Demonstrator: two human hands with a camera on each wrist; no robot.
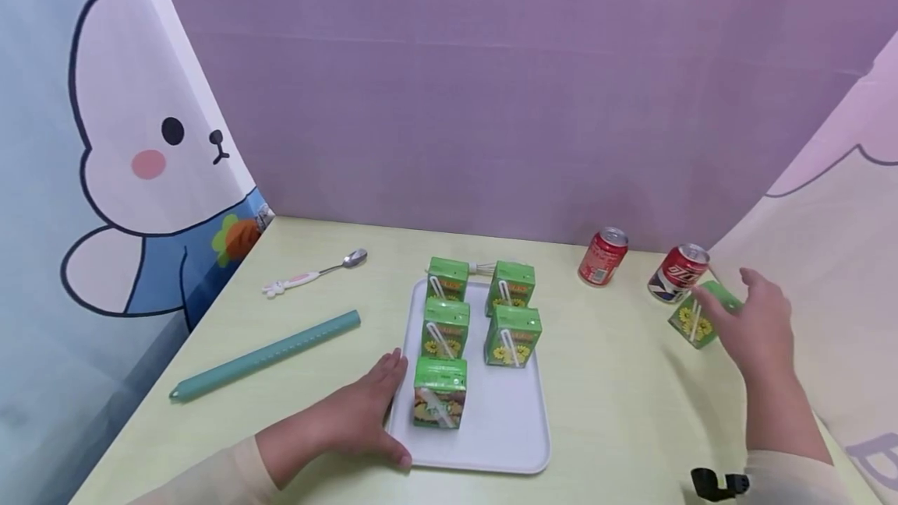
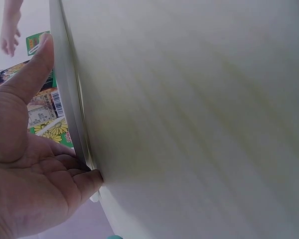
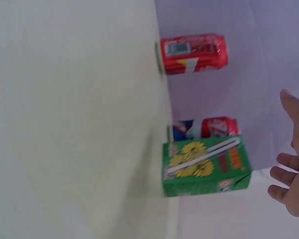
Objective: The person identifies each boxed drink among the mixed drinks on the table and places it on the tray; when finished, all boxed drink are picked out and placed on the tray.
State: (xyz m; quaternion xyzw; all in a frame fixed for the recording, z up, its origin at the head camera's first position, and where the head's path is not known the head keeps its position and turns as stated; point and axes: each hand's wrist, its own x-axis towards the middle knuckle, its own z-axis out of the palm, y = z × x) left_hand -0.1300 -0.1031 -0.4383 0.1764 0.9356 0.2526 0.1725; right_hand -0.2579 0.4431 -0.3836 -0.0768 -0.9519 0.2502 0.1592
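My left hand [image 1: 361, 411] rests against the left rim of a white tray [image 1: 501, 431], its thumb near the front corner. In the left wrist view, the thumb and fingers [image 2: 89, 183] touch the tray's edge. Several green drink cartons with straws stand on the tray in two columns; the nearest carton [image 1: 440, 394] is at the front left. At the right of the table, my right hand [image 1: 761, 326] is spread beside another green carton [image 1: 701, 318]. The right wrist view shows a gap between the fingers and that carton [image 3: 207, 167].
Two red soda cans, one can [image 1: 603, 257] and another can [image 1: 679, 273], stand at the back right. A spoon [image 1: 316, 275] with a rabbit handle and a long teal stick [image 1: 266, 357] lie left of the tray. Behind the tray lies a thin whisk-like thing [image 1: 482, 268].
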